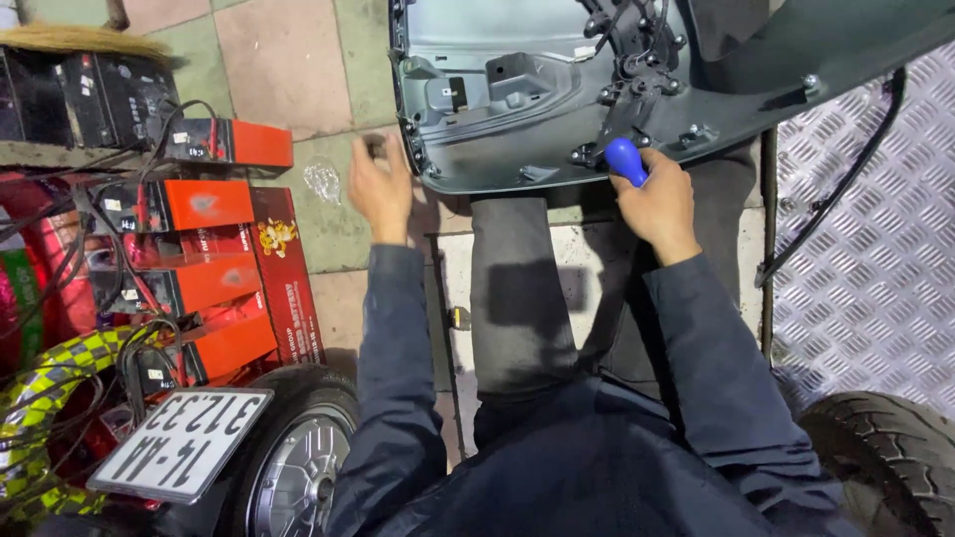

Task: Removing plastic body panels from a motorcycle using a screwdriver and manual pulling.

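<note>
The head camera looks straight down at a person sitting low in dark blue sleeves and grey trousers. The right hand (659, 207) is closed around the round blue handle of a screwdriver (626, 160), and the tip points up at the lower edge of a big grey plastic scooter body panel (517, 89). That panel lies inside-up just past the knees, with black wires and small brackets showing in it. The left hand (382, 189) is at the panel's left edge, fingers partly bent; it is blurred, so I cannot tell if it pinches anything. The ground is made of pink and green square floor tiles (279, 60), worn and dusty, with a pale concrete strip under the legs. On the right lies a shiny bumpy metal plate (875, 259). On the left, orange and black battery boxes (204, 204) sit stacked with wires on them. Near the bottom are a white number plate (181, 444), a black tyre with a silver wheel (303, 467) and another black tyre (890, 457).
</note>
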